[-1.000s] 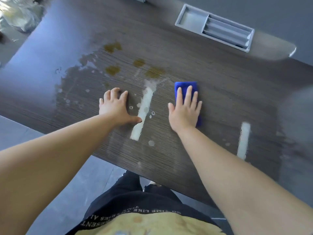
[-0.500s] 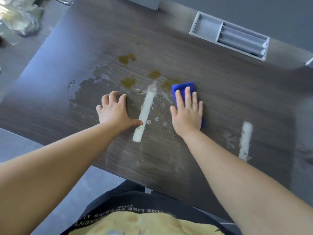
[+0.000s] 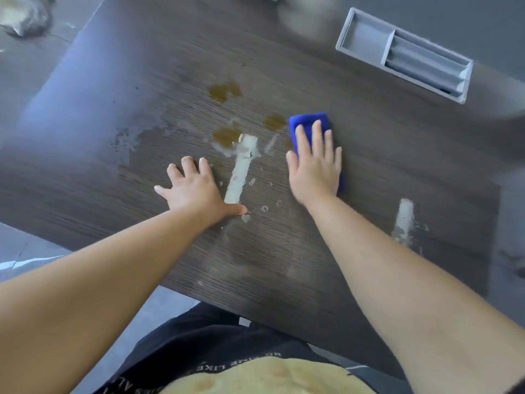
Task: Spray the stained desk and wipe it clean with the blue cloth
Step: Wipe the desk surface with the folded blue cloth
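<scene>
The dark wood-grain desk (image 3: 369, 155) carries three brown stains (image 3: 224, 91) near its middle, with wet spray film and droplets around them. A folded blue cloth (image 3: 308, 120) lies flat just right of the stains. My right hand (image 3: 315, 166) presses down on it with straight fingers, covering its near half. My left hand (image 3: 196, 189) rests flat on the wet desk to the left, fingers spread. Between the hands runs a bright streak of reflected light (image 3: 241, 169). No spray bottle is in view.
A grey recessed cable tray (image 3: 403, 55) is set into the desk at the far right. The desk's near edge runs diagonally just in front of my body. A crumpled pale object (image 3: 22, 18) lies on the floor at the far left.
My right hand has pushed the blue cloth forward and left, up to the right-hand stains. My left hand has stayed planted. The view has shifted closer.
</scene>
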Tool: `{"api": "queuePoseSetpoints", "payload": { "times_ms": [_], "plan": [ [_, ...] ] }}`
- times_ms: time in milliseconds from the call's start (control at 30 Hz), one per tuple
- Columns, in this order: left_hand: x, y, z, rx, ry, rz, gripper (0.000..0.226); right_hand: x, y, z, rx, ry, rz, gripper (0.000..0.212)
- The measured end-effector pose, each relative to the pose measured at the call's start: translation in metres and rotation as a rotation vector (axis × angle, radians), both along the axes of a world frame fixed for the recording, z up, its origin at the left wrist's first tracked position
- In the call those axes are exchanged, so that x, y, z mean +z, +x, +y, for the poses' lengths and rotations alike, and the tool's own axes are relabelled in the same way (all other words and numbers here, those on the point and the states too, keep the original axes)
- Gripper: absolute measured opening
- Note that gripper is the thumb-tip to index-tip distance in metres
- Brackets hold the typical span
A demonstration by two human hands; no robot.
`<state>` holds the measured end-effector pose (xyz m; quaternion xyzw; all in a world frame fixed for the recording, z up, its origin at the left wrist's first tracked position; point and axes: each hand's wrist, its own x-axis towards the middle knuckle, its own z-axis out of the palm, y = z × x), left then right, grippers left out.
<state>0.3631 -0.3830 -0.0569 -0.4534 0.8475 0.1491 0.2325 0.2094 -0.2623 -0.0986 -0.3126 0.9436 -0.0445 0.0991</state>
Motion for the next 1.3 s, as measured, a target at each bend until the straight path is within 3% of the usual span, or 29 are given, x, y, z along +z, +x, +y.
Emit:
{"api": "queuePoseSetpoints", "payload": {
  "times_ms": [100, 167, 333, 400, 467, 600, 667, 733, 833, 900, 1000, 1133, 1200, 1300],
  "plan": [
    [0.001, 0.000, 0.001, -0.005, 0.011, -0.010, 0.126, 0.001, 0.021, 0.036, 0.425, -0.033, -0.045, 0.052],
    [0.002, -0.001, 0.000, -0.016, 0.020, -0.017, 0.125, 0.002, 0.006, 0.060, 0.529, -0.033, -0.037, 0.051],
    [0.004, -0.004, -0.004, -0.018, 0.037, -0.029, 0.126, 0.002, -0.038, 0.015, -0.071, -0.006, 0.018, 0.052],
    [0.005, -0.002, -0.003, -0.023, 0.042, -0.035, 0.126, 0.001, -0.027, -0.016, -0.185, 0.012, 0.002, 0.055],
    [0.004, -0.001, -0.002, -0.020, 0.042, -0.035, 0.126, 0.001, -0.003, -0.026, -0.050, -0.004, 0.001, 0.056],
    [0.004, -0.002, -0.002, -0.012, 0.049, -0.020, 0.126, 0.002, 0.030, 0.011, 0.450, -0.021, -0.018, 0.054],
    [0.003, -0.001, -0.001, -0.017, 0.053, -0.007, 0.126, 0.001, 0.016, 0.026, 0.529, -0.034, -0.023, 0.052],
    [0.002, 0.000, -0.002, -0.027, 0.052, -0.002, 0.125, 0.000, -0.008, 0.021, 0.361, -0.027, -0.002, 0.051],
    [0.003, 0.000, -0.004, -0.031, 0.051, 0.002, 0.124, 0.000, -0.031, -0.022, -0.061, -0.011, 0.007, 0.052],
    [0.004, -0.001, -0.004, -0.037, 0.050, 0.002, 0.124, 0.002, -0.025, -0.052, -0.147, 0.011, 0.004, 0.053],
    [0.003, 0.002, -0.003, -0.046, 0.043, -0.006, 0.124, 0.002, 0.013, -0.058, 0.142, -0.010, -0.001, 0.052],
    [0.003, 0.009, -0.003, -0.081, 0.064, 0.002, 0.123, 0.001, 0.033, 0.000, 0.597, -0.025, -0.045, 0.049],
    [0.008, 0.012, -0.011, -0.072, 0.111, 0.041, 0.122, 0.001, 0.009, 0.010, 0.471, -0.018, -0.026, 0.050],
    [0.018, 0.014, -0.031, -0.017, 0.194, 0.098, 0.116, 0.001, -0.010, -0.015, 0.052, 0.014, 0.013, 0.051]
  ]
}}
